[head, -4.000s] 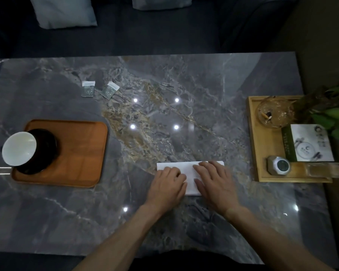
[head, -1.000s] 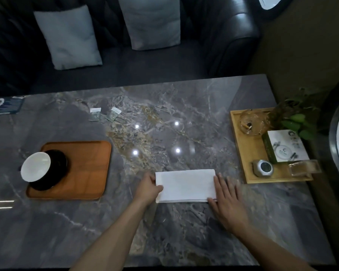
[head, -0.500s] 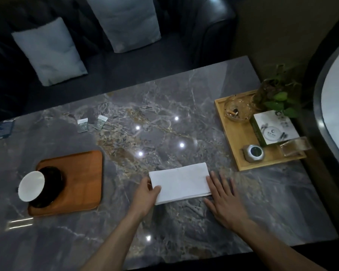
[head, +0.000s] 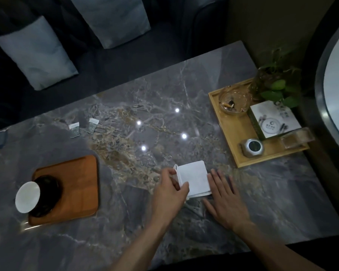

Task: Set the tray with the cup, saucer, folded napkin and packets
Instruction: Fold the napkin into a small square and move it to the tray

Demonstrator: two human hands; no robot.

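Note:
A white napkin [head: 194,178] lies on the marble table, folded into a near square. My left hand [head: 169,190] pinches its left flap, which is lifted over the rest. My right hand [head: 224,196] lies flat on the table, its fingertips at the napkin's right edge. At the left stands an orange-brown tray [head: 80,184]. On its left part sits a dark saucer [head: 47,194] with a white cup [head: 27,196] on it. Two small packets [head: 83,127] lie on the table beyond the tray.
A light wooden tray [head: 235,132] at the right holds a glass ashtray [head: 234,102], a white box [head: 275,119], a small round device [head: 252,147] and a clear holder [head: 295,137]. A plant [head: 278,89] stands behind it. A sofa with cushions [head: 35,53] lies beyond the table.
My left hand has lifted the napkin's left end and brought it over to the right, so the long rectangle is now about half as wide. The view has tilted.

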